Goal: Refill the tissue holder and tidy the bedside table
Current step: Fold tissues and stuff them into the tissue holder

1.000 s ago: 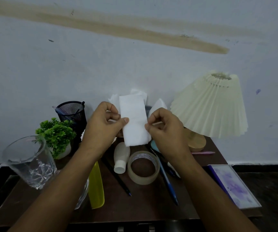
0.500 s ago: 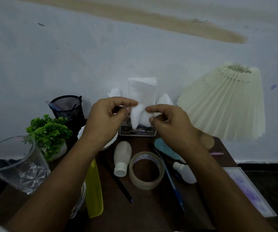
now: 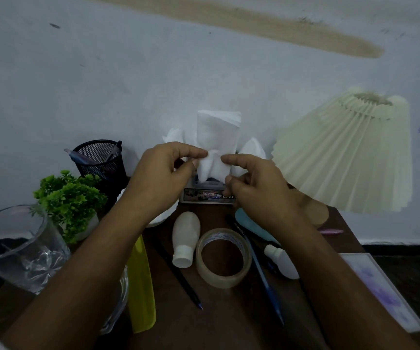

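A white folded tissue (image 3: 217,137) stands upright against the wall, its lower end narrowed into the top of the tissue holder (image 3: 207,196), a small box with a printed label. My left hand (image 3: 163,178) pinches the tissue's lower left edge between thumb and forefinger. My right hand (image 3: 251,183) pinches the lower right edge the same way. Two other white tissues (image 3: 251,147) poke out of the holder behind my hands. The holder's top is mostly hidden by my fingers.
On the brown table lie a tape roll (image 3: 222,257), white bottle (image 3: 186,238), blue pen (image 3: 264,276), black pen (image 3: 178,271) and yellow strip (image 3: 140,281). A glass (image 3: 14,246), plant (image 3: 70,198) and mesh pen cup (image 3: 100,160) stand left; a pleated lamp (image 3: 350,152) right.
Both hands carried the tissue from in front of me back to the holder and squeezed its lower end narrow; over the last half second they barely moved.
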